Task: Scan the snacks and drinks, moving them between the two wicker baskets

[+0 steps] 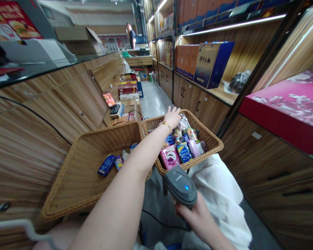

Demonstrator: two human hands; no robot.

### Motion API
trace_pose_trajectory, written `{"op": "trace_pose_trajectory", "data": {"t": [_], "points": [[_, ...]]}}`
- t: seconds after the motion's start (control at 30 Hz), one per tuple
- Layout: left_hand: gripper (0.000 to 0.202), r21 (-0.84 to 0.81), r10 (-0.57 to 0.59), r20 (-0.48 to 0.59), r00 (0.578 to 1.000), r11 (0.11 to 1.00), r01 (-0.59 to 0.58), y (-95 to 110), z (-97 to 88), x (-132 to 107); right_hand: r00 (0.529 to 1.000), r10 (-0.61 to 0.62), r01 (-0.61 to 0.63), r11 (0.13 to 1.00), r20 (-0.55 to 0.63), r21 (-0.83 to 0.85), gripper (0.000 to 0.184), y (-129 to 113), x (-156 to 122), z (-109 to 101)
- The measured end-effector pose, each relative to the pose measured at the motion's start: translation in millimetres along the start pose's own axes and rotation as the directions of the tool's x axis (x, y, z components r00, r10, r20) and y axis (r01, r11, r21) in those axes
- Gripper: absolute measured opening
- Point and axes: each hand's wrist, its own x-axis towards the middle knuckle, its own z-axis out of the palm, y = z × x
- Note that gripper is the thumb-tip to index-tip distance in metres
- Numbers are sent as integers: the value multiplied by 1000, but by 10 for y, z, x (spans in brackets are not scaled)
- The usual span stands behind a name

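My left hand [173, 118] reaches across to the far side of the right wicker basket [216, 146]. Its fingers are spread over the goods there, close to a clear bottle-shaped pack [184, 121]; the fingertips are partly hidden. In my right hand [195, 211] is a dark grey barcode scanner [181, 185] with a blue light, held in front of the basket. Packed in this basket are a pink packet [170, 156], a blue and yellow packet [184, 152], a lilac packet [194, 148] and small candy containers. The left wicker basket [75, 173] holds a blue packet [106, 165] and other small packs.
Wooden cabinets stand on both sides of a narrow aisle [155, 100]. Near the left basket is a small screen on a stand [114, 109]. A pink box [289, 104] juts in at right. A cable [164, 224] hangs below the scanner. Far off, a person [131, 36] stands.
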Motion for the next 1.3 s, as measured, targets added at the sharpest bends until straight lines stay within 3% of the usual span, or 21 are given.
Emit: {"op": "trace_pose_trajectory", "data": {"t": [0.17,0.3,0.47,0.63,0.7,0.83,1.03,1.3], "points": [[31,8,26,-34,999,1000,-26,-38,-83,-30,999,-5,5,1000,-34,-4,4,-24,19,-16],[31,28,19,-54,998,999,-17,-99,-270,-274,1000,-11,10,1000,-25,-14,7,-56,11,-16],[19,36,-118,-111,987,992,123,-140,-582,-874,1000,9,-9,1000,10,11,10,-48,-26,2],[10,-103,-384,-216,898,923,370,-173,-848,-1664,1000,21,-21,1000,1,22,15,-68,-46,17],[10,-130,-465,-238,853,886,446,-164,-878,-1963,1000,15,-15,1000,5,10,17,-97,-40,21],[13,-155,-544,-232,806,839,522,-109,-805,-2393,1000,10,-10,1000,15,6,18,-152,-13,41],[19,-200,-618,-227,753,786,585,-13,-737,-2613,1000,7,-7,1000,30,-7,15,-219,41,119],[21,-208,-626,-216,749,779,591,-35,-803,-2711,996,-77,69,984,-42,-163,15,-288,113,185]]}}
